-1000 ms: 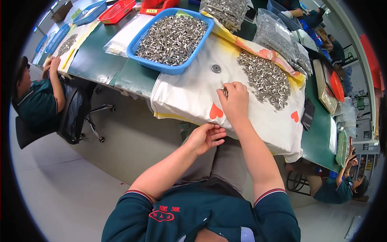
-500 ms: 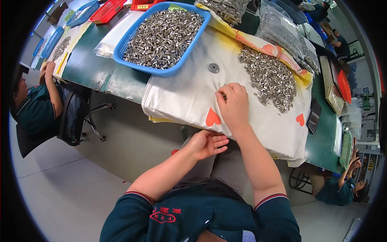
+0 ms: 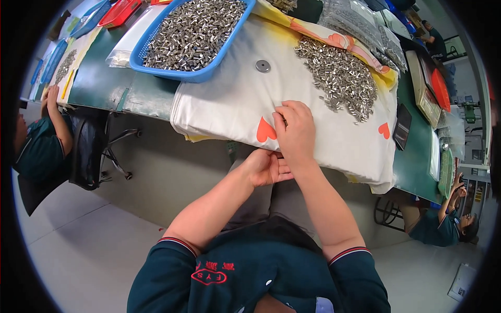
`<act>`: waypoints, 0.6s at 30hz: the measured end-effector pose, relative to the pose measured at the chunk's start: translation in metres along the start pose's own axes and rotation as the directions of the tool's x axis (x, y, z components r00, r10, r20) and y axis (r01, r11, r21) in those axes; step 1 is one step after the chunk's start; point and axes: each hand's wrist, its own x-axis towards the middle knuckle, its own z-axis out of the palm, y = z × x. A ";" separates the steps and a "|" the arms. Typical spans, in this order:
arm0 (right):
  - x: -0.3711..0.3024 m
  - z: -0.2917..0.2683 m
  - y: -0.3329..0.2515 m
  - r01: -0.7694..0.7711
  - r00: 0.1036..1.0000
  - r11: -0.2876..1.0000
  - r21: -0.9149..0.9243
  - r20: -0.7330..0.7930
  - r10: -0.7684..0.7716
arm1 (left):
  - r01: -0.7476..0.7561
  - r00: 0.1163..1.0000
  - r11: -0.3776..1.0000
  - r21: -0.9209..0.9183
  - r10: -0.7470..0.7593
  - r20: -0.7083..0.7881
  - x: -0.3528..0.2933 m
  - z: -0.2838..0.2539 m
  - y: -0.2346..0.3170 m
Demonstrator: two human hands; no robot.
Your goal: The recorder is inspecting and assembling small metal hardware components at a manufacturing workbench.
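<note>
My right hand [image 3: 296,128] rests low on the white cloth [image 3: 229,99], beside a red heart print. Its fingers are curled in toward the thumb; a small dark bit shows in the gap, too hidden to name. Just below the cloth's front edge my left hand [image 3: 266,168] is held palm up, fingers loosely extended and the visible palm bare. Farther up the cloth lie a heap of small silvery metal cylinders [image 3: 342,78] and a grey round disc with a centre hole [image 3: 263,66].
A blue basket [image 3: 195,77] full of similar metal pieces stands at the upper left. Clear bags of parts [image 3: 349,23] lie at the back right. A dark phone-like slab [image 3: 402,127] sits right of the cloth. Co-workers sit at far left [image 3: 44,135] and right [image 3: 441,224].
My right hand has drawn back across the cloth toward its front edge, closer to my left hand. The whole view has shifted a little, moving the table up and left in the picture.
</note>
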 end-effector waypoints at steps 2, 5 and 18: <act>-0.005 -0.002 0.000 0.000 1.000 1.000 0.012 0.010 0.000 | 0.010 0.999 1.000 0.024 -0.009 -0.033 0.001 0.004 0.000; -0.013 -0.008 -0.007 0.011 1.000 1.000 0.012 0.006 -0.011 | -0.021 1.000 0.998 -0.057 0.022 0.011 0.003 -0.006 -0.004; -0.073 -0.028 -0.021 0.106 0.994 0.991 0.083 -0.007 -0.106 | -0.176 0.984 0.982 -0.074 0.173 -0.047 0.010 -0.013 -0.007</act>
